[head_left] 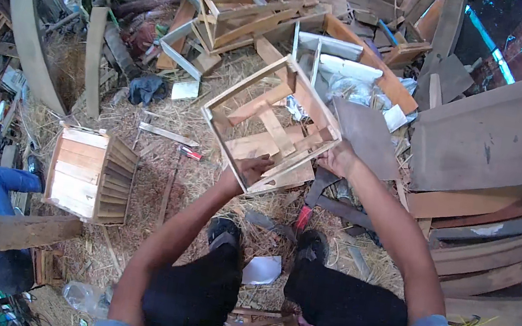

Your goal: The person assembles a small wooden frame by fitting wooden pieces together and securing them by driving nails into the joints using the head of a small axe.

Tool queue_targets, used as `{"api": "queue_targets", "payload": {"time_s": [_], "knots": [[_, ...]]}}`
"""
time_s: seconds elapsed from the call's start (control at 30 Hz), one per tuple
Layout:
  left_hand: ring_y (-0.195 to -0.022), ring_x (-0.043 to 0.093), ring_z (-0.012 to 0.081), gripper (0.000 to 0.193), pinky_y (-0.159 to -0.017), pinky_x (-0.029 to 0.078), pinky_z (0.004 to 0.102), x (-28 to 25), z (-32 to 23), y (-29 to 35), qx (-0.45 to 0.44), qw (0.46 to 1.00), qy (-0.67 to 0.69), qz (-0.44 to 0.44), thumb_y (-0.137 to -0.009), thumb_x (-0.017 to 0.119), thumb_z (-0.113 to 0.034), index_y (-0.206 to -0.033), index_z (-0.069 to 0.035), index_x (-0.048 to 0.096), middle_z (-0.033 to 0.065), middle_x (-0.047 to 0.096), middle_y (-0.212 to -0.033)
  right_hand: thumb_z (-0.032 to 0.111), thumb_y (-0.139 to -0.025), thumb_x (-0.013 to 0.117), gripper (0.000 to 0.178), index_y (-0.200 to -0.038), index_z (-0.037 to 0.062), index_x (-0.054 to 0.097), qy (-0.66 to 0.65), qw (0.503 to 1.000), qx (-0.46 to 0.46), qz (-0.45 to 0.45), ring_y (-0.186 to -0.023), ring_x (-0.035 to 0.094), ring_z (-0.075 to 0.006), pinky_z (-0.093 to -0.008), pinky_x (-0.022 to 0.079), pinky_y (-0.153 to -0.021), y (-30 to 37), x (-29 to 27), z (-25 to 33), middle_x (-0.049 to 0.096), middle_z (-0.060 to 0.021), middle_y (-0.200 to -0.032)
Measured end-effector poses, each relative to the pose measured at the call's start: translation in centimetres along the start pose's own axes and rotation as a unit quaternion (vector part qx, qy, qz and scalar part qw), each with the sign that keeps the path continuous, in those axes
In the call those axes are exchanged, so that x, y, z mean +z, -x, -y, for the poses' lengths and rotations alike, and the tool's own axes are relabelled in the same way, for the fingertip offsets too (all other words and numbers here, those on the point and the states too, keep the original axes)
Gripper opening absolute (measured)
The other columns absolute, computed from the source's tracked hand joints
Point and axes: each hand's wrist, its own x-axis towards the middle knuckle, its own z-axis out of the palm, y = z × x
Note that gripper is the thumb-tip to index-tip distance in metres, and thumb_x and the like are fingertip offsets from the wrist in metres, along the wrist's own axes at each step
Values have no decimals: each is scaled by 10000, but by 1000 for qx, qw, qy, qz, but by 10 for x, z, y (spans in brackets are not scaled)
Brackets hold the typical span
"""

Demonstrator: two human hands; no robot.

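A square, open wooden frame (246, 84) with slats across its inside is raised in front of me, tilted, above the straw-strewn ground. My left hand (252, 167) grips its near left side, fingers reaching over the rim. At the near right corner, my right hand (340, 159) is closed round the edge; its fingertips are partly hidden by the wood. Below the frame, between my feet, lies a tool with a red handle (303, 218); its dark end passes under the frame. A smaller red-handled tool (190, 152) rests on the straw to the left.
A slatted wooden crate (77, 173) stands at left, near a seated person's blue-trousered leg (11, 183). More wooden frames (249, 16) are piled at the back. Boards (502, 131) and stacked planks lean along the right. A white piece (262, 270) lies between my legs.
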Motion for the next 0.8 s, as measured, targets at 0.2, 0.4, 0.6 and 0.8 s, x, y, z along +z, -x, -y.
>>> {"api": "queue_targets", "payload": {"time_s": [0.2, 0.4, 0.6, 0.8], "knots": [[-1231, 588, 275, 398, -983, 505, 358, 60, 35, 16, -146, 985, 85, -12, -848, 692, -159, -1228, -50, 646, 177, 664, -1213, 217, -1003, 516, 340, -1294, 41, 516, 169, 982, -40, -78, -664, 610, -138, -284, 503, -577, -5, -38, -83, 641, -80, -838], [-1265, 561, 273, 441, -1115, 329, 441, 116, 49, 55, -103, 990, 8, -92, -817, 725, -262, -1215, -82, 660, 166, 658, -1238, 189, -959, 606, 309, -1191, -12, 574, 363, 892, -219, -160, -715, 628, -185, -348, 530, -665, 56, -57, -158, 653, -116, -822], [-1331, 410, 303, 608, -1114, 243, 504, 140, 30, 51, -134, 983, -104, -66, -704, 734, -306, -1282, -163, 609, 99, 528, -1370, 180, -926, 642, 334, -1208, 13, 574, 378, 906, -157, -109, -881, 653, -240, -358, 518, -787, 46, -36, -172, 653, -144, -961], [-1425, 285, 334, 805, -1178, 110, 543, 119, 44, 45, -94, 985, -146, 17, -727, 686, -314, -1446, -103, 393, 167, 365, -1468, 135, -828, 671, 557, -1322, -15, 463, 661, 678, -225, -229, -1197, 478, -419, -498, 375, -1018, 67, -55, -159, 483, -246, -1283]]}}
